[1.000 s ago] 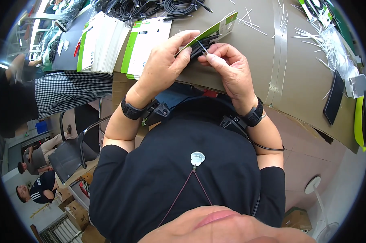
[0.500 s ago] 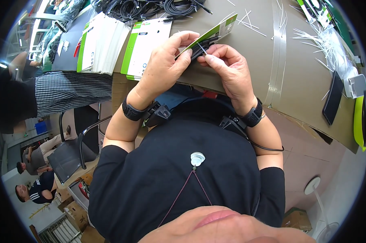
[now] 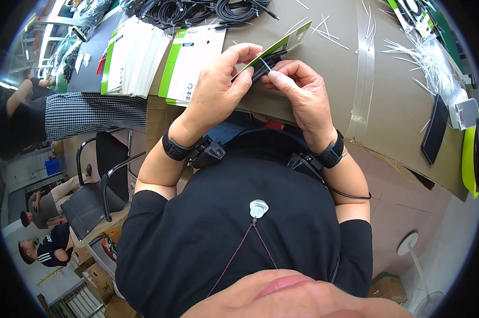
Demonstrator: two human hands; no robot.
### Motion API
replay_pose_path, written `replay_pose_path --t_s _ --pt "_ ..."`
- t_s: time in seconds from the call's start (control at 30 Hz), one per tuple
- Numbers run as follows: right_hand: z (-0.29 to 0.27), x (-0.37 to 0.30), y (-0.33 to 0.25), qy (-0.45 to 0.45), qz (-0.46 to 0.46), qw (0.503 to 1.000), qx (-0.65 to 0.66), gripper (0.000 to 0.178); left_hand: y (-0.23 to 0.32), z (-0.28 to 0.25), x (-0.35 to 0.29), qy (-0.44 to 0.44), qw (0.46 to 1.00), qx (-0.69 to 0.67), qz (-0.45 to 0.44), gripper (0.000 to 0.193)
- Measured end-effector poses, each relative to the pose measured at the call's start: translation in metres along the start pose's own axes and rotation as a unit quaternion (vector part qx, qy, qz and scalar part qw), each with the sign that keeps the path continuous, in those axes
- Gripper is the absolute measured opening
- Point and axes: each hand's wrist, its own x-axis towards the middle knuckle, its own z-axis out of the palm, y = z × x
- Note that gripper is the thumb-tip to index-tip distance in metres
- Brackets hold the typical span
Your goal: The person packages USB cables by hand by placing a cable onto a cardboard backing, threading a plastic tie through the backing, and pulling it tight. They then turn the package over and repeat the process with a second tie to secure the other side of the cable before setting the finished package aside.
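Above the table edge, my left hand (image 3: 213,90) grips a green and white cardboard card (image 3: 292,40), tilted up on its edge, with a coiled black cable (image 3: 259,69) against its near face. A thin white cable tie (image 3: 266,64) crosses the coil. My right hand (image 3: 304,93) is closed, pinching the tie's near end between thumb and fingertips. Whether the tie passes through the card is hidden. More such cards (image 3: 189,63) lie flat just left of my left hand.
A thick stack of cards (image 3: 138,55) stands farther left. Black cable coils (image 3: 181,11) fill the back. Loose white ties (image 3: 401,47), a phone (image 3: 434,130) and a small white box (image 3: 463,113) lie at right. Other people and a chair (image 3: 91,199) are at left.
Both hands stay nearly in place; the card and cable have shifted very slightly. At left, people in the background have moved a little.
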Motion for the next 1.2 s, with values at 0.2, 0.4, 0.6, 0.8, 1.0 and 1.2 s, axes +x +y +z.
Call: replay_pose_path --t_s 0.2,0.4,0.6,0.8,1.0,1.2 --pt "0.001 0.0 -0.001 0.009 -0.005 1.0 -0.011 0.007 0.003 0.002 -0.001 0.012 1.0 0.026 0.002 0.033" --pt "0.009 0.003 -0.006 0.054 0.017 0.994 -0.097 0.011 0.008 -0.001 -0.001 -0.004 0.996 0.087 0.037 0.034" --pt "0.009 0.002 -0.011 0.076 -0.037 0.979 -0.186 0.012 0.011 0.001 -0.001 -0.03 0.976 0.181 0.121 0.037" --pt "0.017 -0.002 -0.071 0.075 -0.251 0.826 -0.499 0.013 0.012 -0.003 -0.003 -0.004 0.936 0.277 0.218 0.037" --pt "0.018 0.033 -0.085 -0.115 -0.281 0.739 -0.601 0.016 0.022 -0.003 -0.006 -0.023 0.892 0.341 0.295 0.037" --pt "0.024 0.046 -0.076 0.032 -0.435 0.662 -0.61 0.014 0.027 -0.02 0.001 -0.132 0.958 0.194 0.166 0.035"
